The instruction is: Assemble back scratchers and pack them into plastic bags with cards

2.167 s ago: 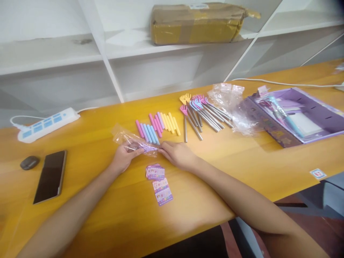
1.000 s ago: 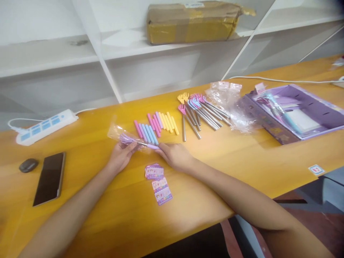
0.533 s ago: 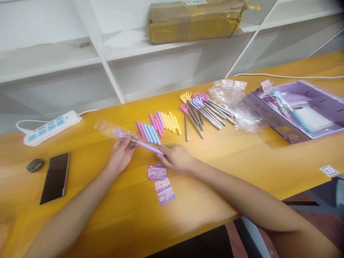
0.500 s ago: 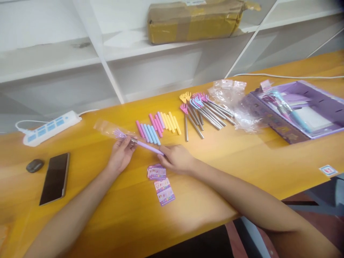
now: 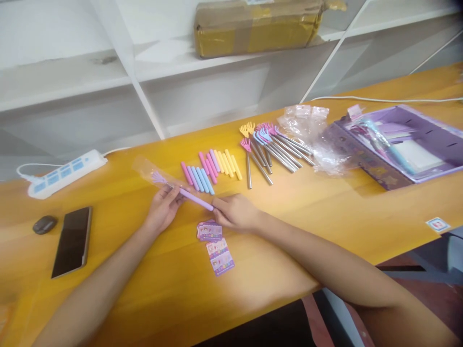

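Note:
A purple back scratcher with a hand-shaped head lies slanted between both hands, its head inside a clear plastic bag. My left hand is closed around it just below the head. The fingers of my right hand pinch the lower end of its purple handle. Beyond the hands lie pink, blue, purple and yellow tubes. Several metal-stemmed scratchers with coloured heads are piled to their right. Small printed cards rest on the table just below my right hand.
Clear bags lie beside a purple box holding packaged items at the right. On the left are a power strip, a black mouse and a phone. A taped carton sits on the shelf behind.
The purple handle and my right hand have shifted slightly down and left in view. Less metal shows by my left hand. The whole view has moved slightly.

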`<state>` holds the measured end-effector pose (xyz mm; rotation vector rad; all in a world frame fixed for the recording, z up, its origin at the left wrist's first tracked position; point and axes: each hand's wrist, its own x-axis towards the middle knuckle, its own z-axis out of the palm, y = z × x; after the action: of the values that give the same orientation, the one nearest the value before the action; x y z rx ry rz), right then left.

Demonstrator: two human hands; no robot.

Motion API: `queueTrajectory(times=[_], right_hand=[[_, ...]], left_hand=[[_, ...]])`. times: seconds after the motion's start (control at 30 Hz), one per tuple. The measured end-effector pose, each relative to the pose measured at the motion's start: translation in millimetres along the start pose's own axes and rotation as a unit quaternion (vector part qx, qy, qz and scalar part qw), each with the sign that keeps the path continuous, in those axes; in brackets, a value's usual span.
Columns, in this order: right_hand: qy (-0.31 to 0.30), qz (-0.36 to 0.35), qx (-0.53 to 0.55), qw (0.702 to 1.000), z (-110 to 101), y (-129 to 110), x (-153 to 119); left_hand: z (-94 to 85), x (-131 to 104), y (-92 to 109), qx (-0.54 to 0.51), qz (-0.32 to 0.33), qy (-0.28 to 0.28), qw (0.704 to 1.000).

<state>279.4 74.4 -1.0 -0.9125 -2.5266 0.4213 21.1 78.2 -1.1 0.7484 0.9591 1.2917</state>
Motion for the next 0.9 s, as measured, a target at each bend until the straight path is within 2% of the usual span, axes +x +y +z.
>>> queueTrajectory(times=[0.17,0.3,0.4,0.5,0.67,0.8,0.9], right_hand=[[0.020,0.012,-0.013,1.000,5.7,0.4,1.7],[-0.001,0.018,0.011,1.000,1.0,0.0,1.9],[-0.025,-0.013,0.052,0.998,-4.6,-0.9,0.8],[-0.024,-0.047,0.065,0.997,-6.5,-2.5,-0.2],[0.029,-0.118,0.040,0.992,-0.3,-3.4,-0.1],[0.075,-0.142,-0.008,0.987,5.7,-2.1,0.3],[0.094,-0.150,-0.037,0.984,8.0,-1.2,0.8]], left_hand=[[-1.7,-4.0,-4.4,0.077,0.014,-0.039,0.996],[-4.1,-6.5,-6.6,0.168,0.011,-0.081,0.982],[-1.9,-7.1,-5.3,0.145,0.007,-0.070,0.987],[0.8,-6.7,-3.7,0.109,0.002,-0.059,0.992],[0.8,-5.9,-3.6,0.105,0.000,-0.060,0.993],[-1.3,-5.5,-4.8,0.112,0.003,-0.060,0.992],[-4.3,-5.3,-5.6,0.161,0.007,-0.082,0.983]])
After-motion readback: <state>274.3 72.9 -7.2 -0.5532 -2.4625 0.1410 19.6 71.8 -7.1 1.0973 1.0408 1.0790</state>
